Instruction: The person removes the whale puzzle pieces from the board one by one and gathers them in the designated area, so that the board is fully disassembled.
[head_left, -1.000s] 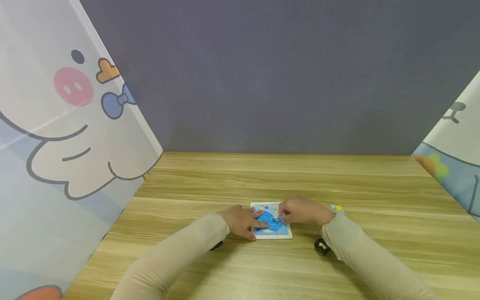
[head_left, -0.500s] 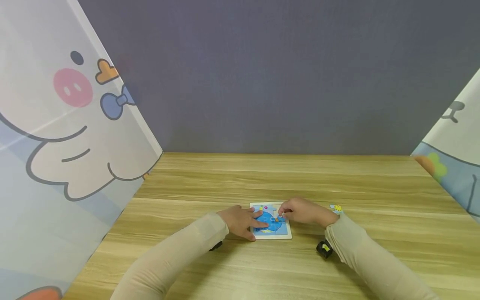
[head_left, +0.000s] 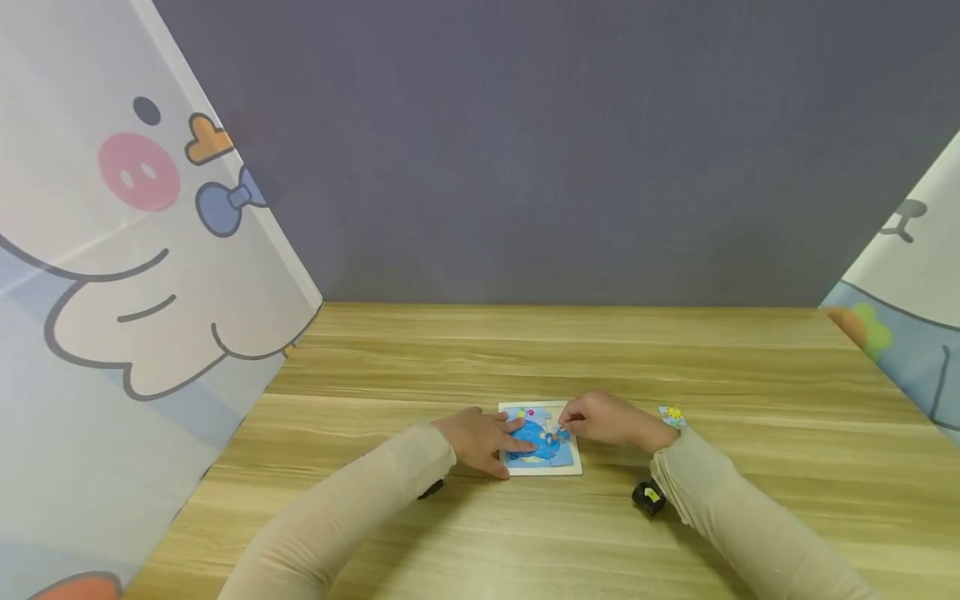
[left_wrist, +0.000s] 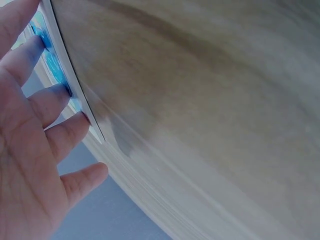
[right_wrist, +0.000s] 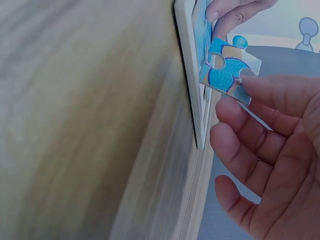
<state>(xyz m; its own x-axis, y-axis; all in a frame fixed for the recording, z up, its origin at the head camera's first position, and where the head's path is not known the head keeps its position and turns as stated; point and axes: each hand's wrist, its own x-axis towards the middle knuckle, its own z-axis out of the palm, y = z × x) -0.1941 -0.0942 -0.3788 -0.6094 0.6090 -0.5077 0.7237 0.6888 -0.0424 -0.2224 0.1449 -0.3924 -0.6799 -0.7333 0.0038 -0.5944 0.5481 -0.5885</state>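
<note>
A jigsaw puzzle with a white frame [head_left: 542, 472] lies on the table, showing a blue cartoon picture. My left hand [head_left: 478, 442] rests on its left part with fingers spread straight; in the left wrist view those fingers reach over the frame's edge. Between thumb and finger, my right hand [head_left: 609, 418] pinches a blue puzzle piece [right_wrist: 227, 70] over the puzzle's right side. The piece is tilted up from the board in the right wrist view, with a round knob pointing upward. Part of the puzzle is hidden under my left fingers.
Loose puzzle material with a yellow sun [head_left: 673, 414] lies to the right, partly behind my right wrist. The wood-grain table [head_left: 570, 358] ends at a grey panel [head_left: 570, 150] at the back. Cartoon-printed panels [head_left: 150, 250] stand at both sides.
The puzzle piece in my right hand has tilted up at the board's right side, while that hand shifts only slightly. My left hand stays on the puzzle.
</note>
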